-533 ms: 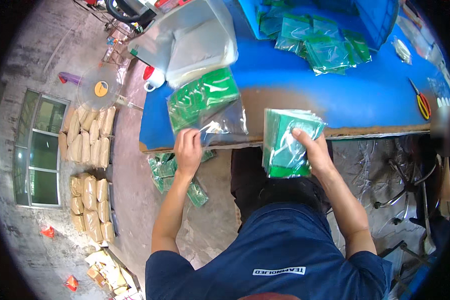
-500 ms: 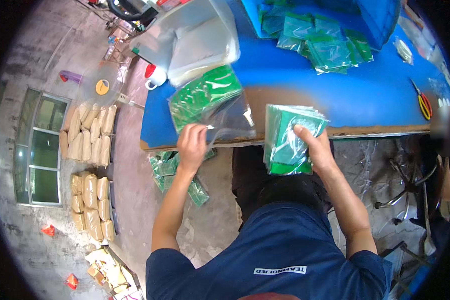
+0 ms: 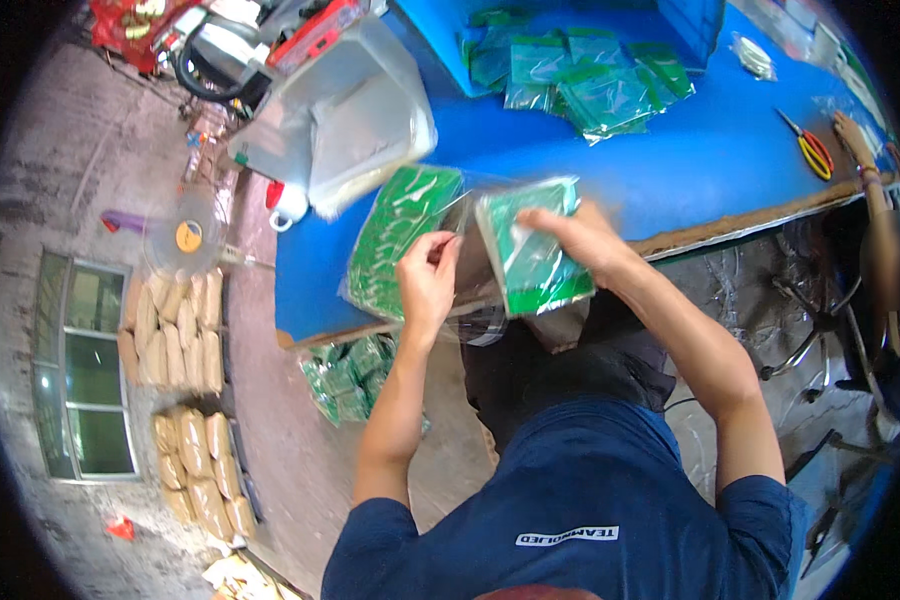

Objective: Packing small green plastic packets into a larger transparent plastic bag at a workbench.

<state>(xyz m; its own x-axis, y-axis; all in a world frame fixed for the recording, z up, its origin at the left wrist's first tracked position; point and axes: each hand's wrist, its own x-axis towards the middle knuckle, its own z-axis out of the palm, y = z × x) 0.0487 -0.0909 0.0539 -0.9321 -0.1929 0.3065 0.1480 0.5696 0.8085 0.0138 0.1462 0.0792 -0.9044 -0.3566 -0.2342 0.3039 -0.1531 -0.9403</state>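
A clear plastic bag [image 3: 390, 245] filled with green packets lies at the table's front left edge. Its loose transparent mouth stretches right, and my left hand [image 3: 428, 282] pinches the film there with bent fingers. My right hand [image 3: 588, 240] grips a stack of flat green packets [image 3: 535, 270] in clear wrap, thumb on top. The stack is tilted at the bag's mouth, overlapping the film; I cannot tell whether its edge is inside. More green packets [image 3: 600, 85] spill from a blue bin [image 3: 705, 35] at the back.
A translucent plastic tub [image 3: 370, 130] and a white mug [image 3: 288, 207] stand on the left of the blue table [image 3: 670, 175]. Scissors [image 3: 813, 150] lie at right, near another person's hand [image 3: 855, 140]. Below the table are bagged green packets [image 3: 350, 375] and a metal chair base [image 3: 810, 330].
My right hand has carried the packet stack left and up to the bag's mouth. My left hand has moved right, holding the film. Another person's hand has appeared at the right.
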